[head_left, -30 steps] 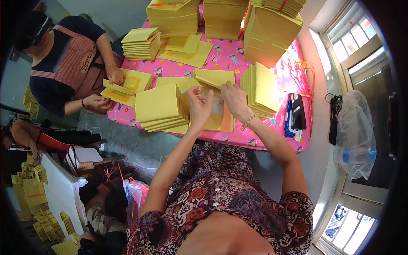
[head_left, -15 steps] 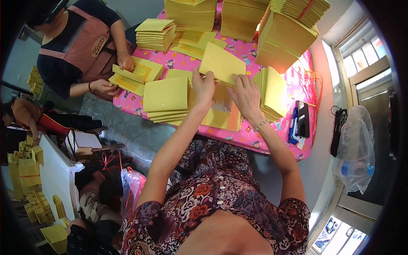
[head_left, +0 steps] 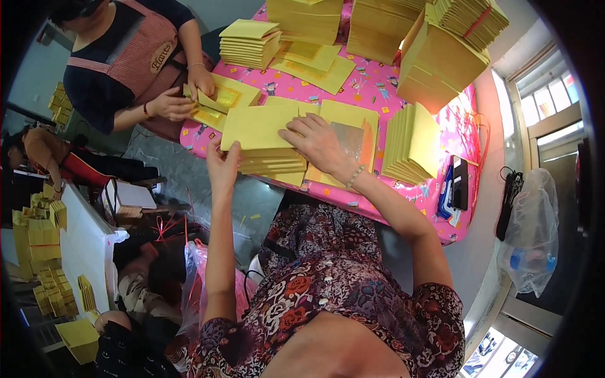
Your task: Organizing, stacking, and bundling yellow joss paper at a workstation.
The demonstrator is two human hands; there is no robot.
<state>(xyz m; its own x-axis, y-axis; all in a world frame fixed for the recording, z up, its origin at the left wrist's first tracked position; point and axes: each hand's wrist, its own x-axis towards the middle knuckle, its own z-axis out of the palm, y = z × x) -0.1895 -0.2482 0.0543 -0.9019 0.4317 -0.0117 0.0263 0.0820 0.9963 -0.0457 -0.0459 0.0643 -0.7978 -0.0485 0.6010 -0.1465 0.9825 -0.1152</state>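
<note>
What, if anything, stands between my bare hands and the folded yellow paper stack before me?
Nothing visible: your left hand touches the folded yellow paper stack at its near left corner, and your right hand rests on top.

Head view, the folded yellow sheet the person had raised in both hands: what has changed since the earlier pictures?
The folded yellow sheet has moved left and down onto the near stack. The left hand is at its near left corner, its grip unclear; the right hand lies with outstretched fingers on its right part. The fanned stack and phone stayed put on the table.
</note>
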